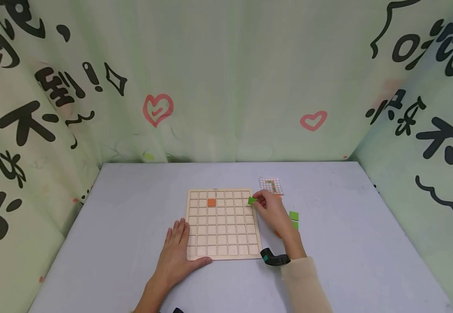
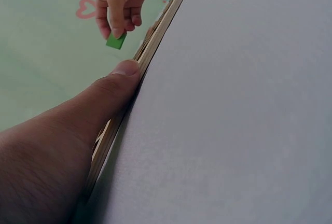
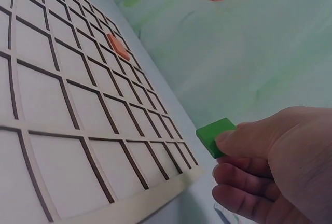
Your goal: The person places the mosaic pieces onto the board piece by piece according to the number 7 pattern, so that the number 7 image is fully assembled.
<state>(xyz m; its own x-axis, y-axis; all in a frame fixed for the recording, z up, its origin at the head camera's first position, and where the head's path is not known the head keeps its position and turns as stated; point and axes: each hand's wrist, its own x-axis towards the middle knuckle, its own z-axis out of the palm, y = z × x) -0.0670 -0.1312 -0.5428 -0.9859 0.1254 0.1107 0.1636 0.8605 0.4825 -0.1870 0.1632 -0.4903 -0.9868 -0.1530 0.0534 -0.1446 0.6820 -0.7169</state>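
A wooden grid board (image 1: 222, 226) lies flat on the table, with one orange square tile (image 1: 211, 202) sitting in a cell near its far edge. Between thumb and fingers my right hand (image 1: 271, 211) pinches a green square tile (image 3: 215, 135), held above the board's far right corner. My left hand (image 1: 174, 252) rests at the near left corner, fingers straight along the left side and thumb (image 2: 122, 73) on the near edge. In the right wrist view the orange tile (image 3: 118, 46) shows in its cell.
A small printed pattern card (image 1: 271, 185) lies past the board's far right corner. Green tiles (image 1: 294, 216) and partly hidden orange tiles lie right of the board, beside my right forearm. A patterned curtain (image 1: 230, 87) hangs behind the white table (image 1: 132, 195).
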